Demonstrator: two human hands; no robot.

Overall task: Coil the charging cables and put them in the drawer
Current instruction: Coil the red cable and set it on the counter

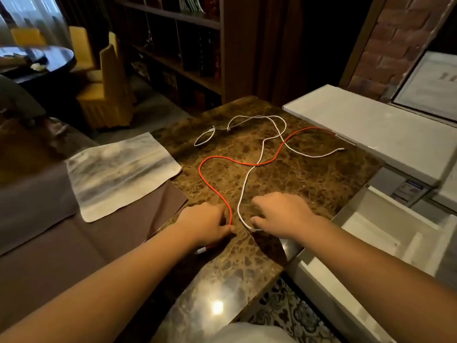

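Pinching red cable (214, 186) in left hand (205, 222), white cable (247, 184) in right hand (282, 214); drawer (385, 233) open.

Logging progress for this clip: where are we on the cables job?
Done: only the drawer stands open, with no cable in it. In hand: left hand on the red cable near its end, right hand at the white cable end. Left: both cables lie uncoiled, crossing on the table; coil and stow both.

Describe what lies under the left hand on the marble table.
The red cable runs under the left hand; its plug end pokes out near the wrist. The stretch beneath the palm is hidden.
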